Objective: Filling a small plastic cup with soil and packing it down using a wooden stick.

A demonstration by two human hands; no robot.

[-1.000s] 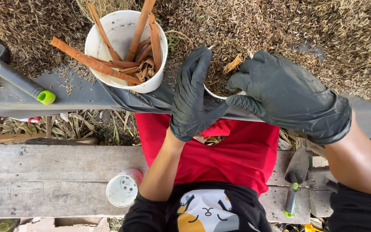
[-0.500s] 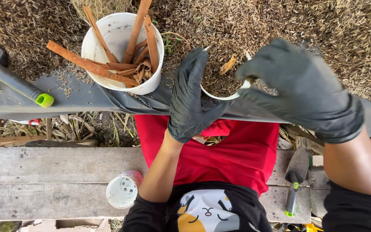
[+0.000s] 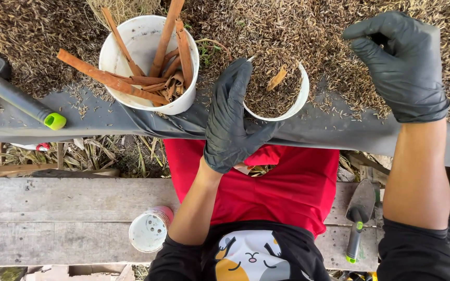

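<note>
Both my hands wear black gloves. My left hand grips the near left side of a small white cup filled with brown husk, a tan bark chip lying on top. The cup rests at the edge of the husk bed on a grey sheet. My right hand hovers above the husk pile to the right of the cup, fingers curled loosely and apart, with nothing visible in it. A larger white pot holding several long brown bark strips stands to the left of the cup.
A heap of brown husk covers the grey sheet. A grey tool with a green-tipped handle lies far left. Below are a wooden plank, a small white perforated pot and a trowel.
My right hand has lifted away from the small cup and moved up and to the right over the husk. My left hand has stayed on the cup.
</note>
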